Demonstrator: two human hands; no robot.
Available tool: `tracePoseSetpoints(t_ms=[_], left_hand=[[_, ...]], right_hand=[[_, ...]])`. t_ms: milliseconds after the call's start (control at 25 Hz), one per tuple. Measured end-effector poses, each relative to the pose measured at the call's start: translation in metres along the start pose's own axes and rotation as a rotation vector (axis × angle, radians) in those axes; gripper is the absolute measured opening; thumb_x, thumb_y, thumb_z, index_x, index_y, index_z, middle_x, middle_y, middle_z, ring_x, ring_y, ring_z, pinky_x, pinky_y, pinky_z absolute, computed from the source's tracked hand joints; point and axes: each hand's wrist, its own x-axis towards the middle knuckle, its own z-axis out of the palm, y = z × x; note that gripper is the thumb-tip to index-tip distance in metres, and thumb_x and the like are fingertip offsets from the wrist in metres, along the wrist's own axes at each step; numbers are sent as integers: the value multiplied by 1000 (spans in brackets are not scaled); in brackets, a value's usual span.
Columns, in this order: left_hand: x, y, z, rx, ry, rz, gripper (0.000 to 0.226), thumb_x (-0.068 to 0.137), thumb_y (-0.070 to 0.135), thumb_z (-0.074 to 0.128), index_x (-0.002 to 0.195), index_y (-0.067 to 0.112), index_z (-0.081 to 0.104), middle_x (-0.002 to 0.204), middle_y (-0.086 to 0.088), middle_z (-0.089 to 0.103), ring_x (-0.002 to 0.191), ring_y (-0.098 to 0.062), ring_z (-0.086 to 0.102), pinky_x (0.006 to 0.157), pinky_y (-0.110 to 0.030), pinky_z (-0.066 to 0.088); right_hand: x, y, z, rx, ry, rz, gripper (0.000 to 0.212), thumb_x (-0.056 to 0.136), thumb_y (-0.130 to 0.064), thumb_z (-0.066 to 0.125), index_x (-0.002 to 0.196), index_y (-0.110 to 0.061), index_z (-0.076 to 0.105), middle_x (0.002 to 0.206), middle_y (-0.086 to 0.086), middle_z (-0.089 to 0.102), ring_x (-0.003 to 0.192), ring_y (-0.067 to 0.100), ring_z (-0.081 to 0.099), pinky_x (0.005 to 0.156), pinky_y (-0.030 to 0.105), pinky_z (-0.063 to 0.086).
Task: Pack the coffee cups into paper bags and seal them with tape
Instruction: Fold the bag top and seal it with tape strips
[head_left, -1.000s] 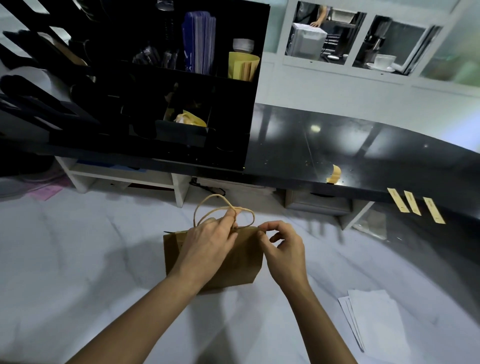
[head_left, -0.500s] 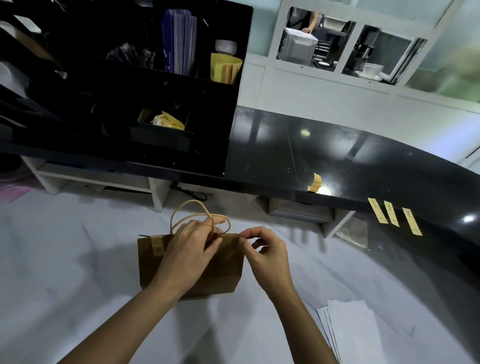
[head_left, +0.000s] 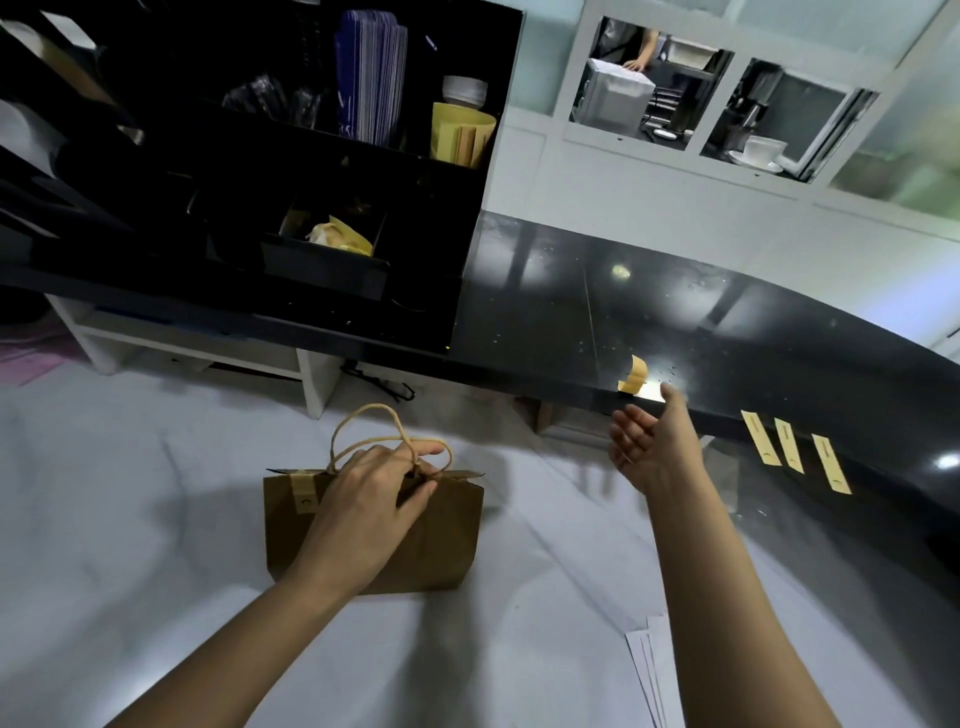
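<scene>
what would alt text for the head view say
The left hand holds a brown paper bag shut at its top while the open right hand reaches toward a tape strip on the black counter edge.

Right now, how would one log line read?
left hand: holds paper bag top | right hand: open, near tape strip | one strip on bag

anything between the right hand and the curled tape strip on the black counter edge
Nothing: in the head view the open right hand reaches toward the curled tape strip, only bare counter edge between.
</scene>
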Motion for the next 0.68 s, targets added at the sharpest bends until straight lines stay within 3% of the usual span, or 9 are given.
tracePoseSetpoints(t_ms=[160, 320, 480, 680], left_hand=[[-1, -1, 0, -1, 5, 8, 36, 91, 26, 70, 125, 35, 61, 104, 15, 65, 107, -5, 57, 91, -28, 51], [-1, -1, 0, -10, 10, 13, 35, 91, 25, 70, 124, 34, 62, 104, 16, 64, 106, -5, 57, 91, -29, 51], [0, -1, 1, -4, 0, 14, 35, 92, 27, 69, 124, 34, 61, 106, 13, 66, 109, -6, 57, 92, -33, 53], [1, -3, 2, 13, -4, 18, 35, 92, 29, 68, 124, 36, 60, 105, 14, 65, 108, -6, 56, 91, -33, 53]], right_hand=[[3, -8, 4, -97, -40, 35, 36, 85, -49, 67, 91, -13, 68, 84, 2, 73, 73, 17, 65, 68, 31, 50], [2, -11, 4, -93, -68, 73, 16, 88, -27, 57, 84, -14, 66, 75, -1, 72, 70, 14, 64, 64, 28, 47], [9, -12, 0, -131, -75, 72, 24, 93, -19, 53, 73, -11, 64, 43, -7, 48, 56, 7, 60, 56, 22, 42], [14, -12, -1, -141, -65, 29, 24, 94, -17, 55, 74, -10, 65, 41, -7, 45, 54, 6, 59, 55, 21, 39]])
